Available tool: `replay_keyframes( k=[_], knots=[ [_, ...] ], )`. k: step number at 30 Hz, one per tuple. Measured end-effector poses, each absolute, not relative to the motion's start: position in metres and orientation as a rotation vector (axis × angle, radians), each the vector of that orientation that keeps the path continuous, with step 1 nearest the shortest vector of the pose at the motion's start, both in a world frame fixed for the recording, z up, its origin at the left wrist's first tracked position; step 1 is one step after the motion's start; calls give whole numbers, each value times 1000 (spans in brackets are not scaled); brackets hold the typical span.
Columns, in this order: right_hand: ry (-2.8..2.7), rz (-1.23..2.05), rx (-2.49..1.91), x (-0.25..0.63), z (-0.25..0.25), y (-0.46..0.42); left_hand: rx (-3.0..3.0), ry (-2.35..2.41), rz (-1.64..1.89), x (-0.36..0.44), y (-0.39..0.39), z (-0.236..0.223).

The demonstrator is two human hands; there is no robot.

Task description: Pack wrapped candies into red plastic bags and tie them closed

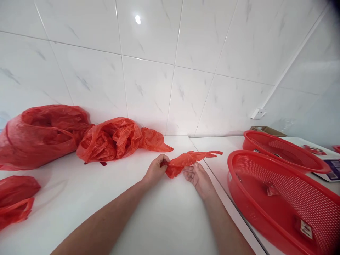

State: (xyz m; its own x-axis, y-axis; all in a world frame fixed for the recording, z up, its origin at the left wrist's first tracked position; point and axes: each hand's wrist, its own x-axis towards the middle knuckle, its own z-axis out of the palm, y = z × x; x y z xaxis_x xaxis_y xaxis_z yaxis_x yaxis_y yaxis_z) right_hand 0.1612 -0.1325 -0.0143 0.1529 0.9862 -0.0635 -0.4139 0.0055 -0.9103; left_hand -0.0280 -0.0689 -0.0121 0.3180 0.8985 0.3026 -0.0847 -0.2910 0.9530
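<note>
A thin red plastic bag (187, 160), crumpled into a long bunch, is held just above the white table, its handles pointing right. My left hand (156, 170) pinches its left end between thumb and fingers. Loosely curled below the bag's right part is my right hand (198, 180); its thumb and fingers are apart and the thumb tip meets the plastic. To the left of my hands lies a red bag stuffed with crumpled red bags (111, 140), with another loose bag end (154, 139) trailing from it.
A large full red bag (47, 138) leans near the tiled wall, and a red bag (16, 198) lies at the left edge. Two red mesh baskets (247, 205) stand on the right, the nearer holding small packets (305, 228). Behind them is a white scale (332, 170).
</note>
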Motion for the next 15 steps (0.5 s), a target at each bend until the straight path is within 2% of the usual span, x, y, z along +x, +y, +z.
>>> replay_keyframes(
  k=[8, 15],
  knots=[
    [-614, 1301, -858, 169, -12, -131, 2293, 621, 1105, -25, -84, -8],
    [-943, 1044, -1065, 150, -2, -141, 2372, 833, 1288, -25, -92, 4]
  ],
)
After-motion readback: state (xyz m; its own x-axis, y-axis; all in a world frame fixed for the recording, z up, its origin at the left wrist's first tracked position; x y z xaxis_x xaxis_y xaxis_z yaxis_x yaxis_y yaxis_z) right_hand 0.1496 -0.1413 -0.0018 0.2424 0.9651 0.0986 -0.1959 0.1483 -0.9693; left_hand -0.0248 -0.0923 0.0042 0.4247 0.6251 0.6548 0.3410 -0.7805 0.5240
